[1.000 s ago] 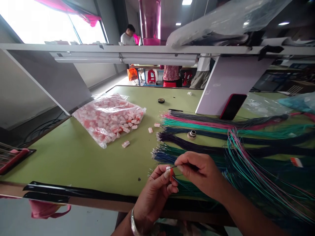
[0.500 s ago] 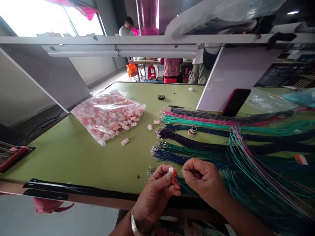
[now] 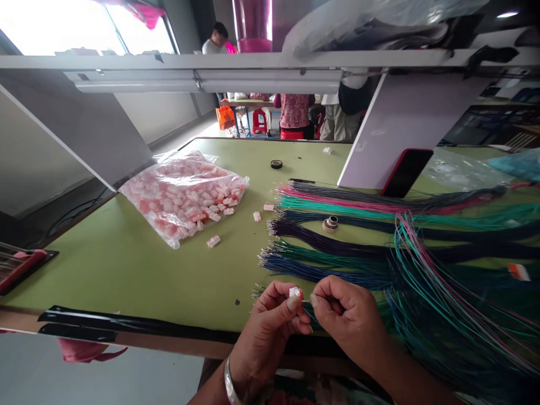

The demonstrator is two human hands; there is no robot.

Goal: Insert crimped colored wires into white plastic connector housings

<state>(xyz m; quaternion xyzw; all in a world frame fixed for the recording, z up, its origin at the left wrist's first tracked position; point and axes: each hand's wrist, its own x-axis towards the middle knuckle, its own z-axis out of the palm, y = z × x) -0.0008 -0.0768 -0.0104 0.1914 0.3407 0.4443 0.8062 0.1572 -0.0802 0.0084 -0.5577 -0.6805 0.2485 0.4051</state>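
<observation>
Between the thumb and fingers of my left hand point(image 3: 272, 320) is a small white and orange connector housing point(image 3: 296, 293), its white end upward. My right hand point(image 3: 348, 309) is pinched closed just right of the housing. A thin wire end shows between the pinch and the housing; most of it is hidden by the fingers. Bundles of wires with metal terminals lie right behind my hands: blue wires point(image 3: 295, 269), dark purple wires point(image 3: 312, 236), green wires point(image 3: 337, 206) and grey wires point(image 3: 358, 194).
A clear plastic bag point(image 3: 169, 191) of connector housings lies at the left, with a few loose housings point(image 3: 213, 241) beside it. Black tape point(image 3: 276, 164), a tape roll point(image 3: 330, 224) and a leaning phone point(image 3: 407, 172) are farther back. A shelf point(image 3: 253, 61) spans the table.
My right hand has come slightly closer to the housing, still pinched. The housing has tilted a little in my left fingers. The view has shifted slightly.
</observation>
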